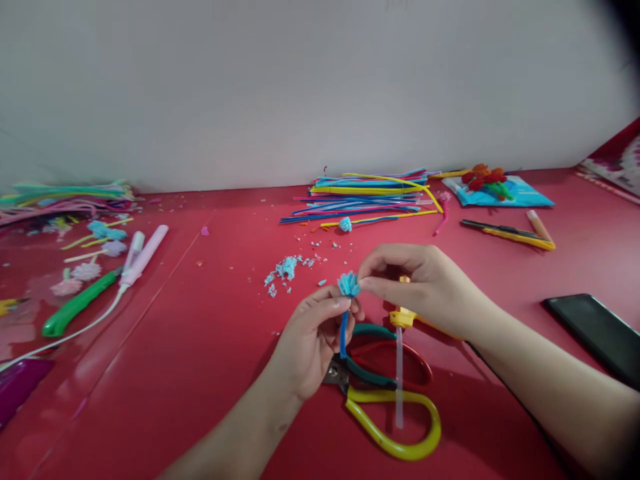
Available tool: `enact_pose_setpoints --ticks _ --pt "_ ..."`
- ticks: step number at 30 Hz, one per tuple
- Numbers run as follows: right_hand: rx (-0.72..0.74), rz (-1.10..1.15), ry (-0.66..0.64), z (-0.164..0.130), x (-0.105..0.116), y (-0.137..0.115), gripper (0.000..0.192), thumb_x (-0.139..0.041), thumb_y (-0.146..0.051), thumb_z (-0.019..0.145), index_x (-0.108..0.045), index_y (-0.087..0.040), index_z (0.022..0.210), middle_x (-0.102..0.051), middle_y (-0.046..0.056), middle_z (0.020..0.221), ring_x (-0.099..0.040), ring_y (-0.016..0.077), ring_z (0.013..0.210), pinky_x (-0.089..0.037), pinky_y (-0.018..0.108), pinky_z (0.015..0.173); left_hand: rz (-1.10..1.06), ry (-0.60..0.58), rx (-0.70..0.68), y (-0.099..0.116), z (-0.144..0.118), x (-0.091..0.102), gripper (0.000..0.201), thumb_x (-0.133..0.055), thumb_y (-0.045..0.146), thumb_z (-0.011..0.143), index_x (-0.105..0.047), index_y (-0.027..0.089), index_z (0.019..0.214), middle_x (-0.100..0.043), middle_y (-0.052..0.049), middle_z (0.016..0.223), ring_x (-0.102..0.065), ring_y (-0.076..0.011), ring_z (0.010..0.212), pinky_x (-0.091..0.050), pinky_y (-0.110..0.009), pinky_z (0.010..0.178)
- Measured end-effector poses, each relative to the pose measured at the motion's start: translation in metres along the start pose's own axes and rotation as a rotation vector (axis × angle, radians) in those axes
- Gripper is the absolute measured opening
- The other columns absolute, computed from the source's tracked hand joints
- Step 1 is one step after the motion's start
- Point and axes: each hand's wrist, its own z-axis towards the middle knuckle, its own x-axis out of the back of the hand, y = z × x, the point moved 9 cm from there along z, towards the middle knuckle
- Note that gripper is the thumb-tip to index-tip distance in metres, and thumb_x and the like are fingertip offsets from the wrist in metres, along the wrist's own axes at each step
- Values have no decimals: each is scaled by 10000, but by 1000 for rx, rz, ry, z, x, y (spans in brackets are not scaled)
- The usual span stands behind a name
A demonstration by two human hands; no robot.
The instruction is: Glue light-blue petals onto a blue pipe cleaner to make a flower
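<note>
One blue pipe cleaner (343, 333), upright, its stem pinched in my left hand (313, 343). One fluffy blue tuft (349, 284) at its top, gripped by the fingertips of my right hand (420, 283). Both held just above the red table (200, 373). Two tools beneath my hands: yellow-handled scissors (400, 427), and pliers (373, 363) with one green and one red handle. One pile of pipe cleaners (365, 193) farther back. One black phone (595, 333) at right. One scatter of blue fluff (286, 270) near centre.

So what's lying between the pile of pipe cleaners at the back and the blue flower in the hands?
In the head view, a small blue pom-pom and scattered blue fluff trimmings lie on the red table there.
</note>
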Motion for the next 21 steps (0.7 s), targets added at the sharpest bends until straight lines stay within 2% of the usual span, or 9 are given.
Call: enact_pose_setpoints --ticks 8,15,21 --pt "228 -337 74 -7 2 -29 90 -541 -121 773 -601 -181 745 -516 -30 640 -449 83 585 -342 213 538 -33 -51 -10 2 0 -4 94 -555 142 754 -618 116 689 -583 2 655 -456 -33 441 -298 -155 396" --pt "150 -163 55 -7 4 -24 95 -546 -99 757 -576 -189 743 -527 -48 636 -455 67 556 -367 179 517 -74 -57 -10 5 -1 -8 115 -559 136 741 -596 110 635 -574 1 627 -461 -36 454 -334 -146 417" --pt "117 -170 -1 -4 2 -16 82 -541 -138 768 -602 -192 780 -543 -38 648 -470 79 568 -371 190 519 -79 -48 26 1 -1 -5 112 -558 138 754 -603 107 657 -592 -10 647 -464 -27 451 -341 -141 422"
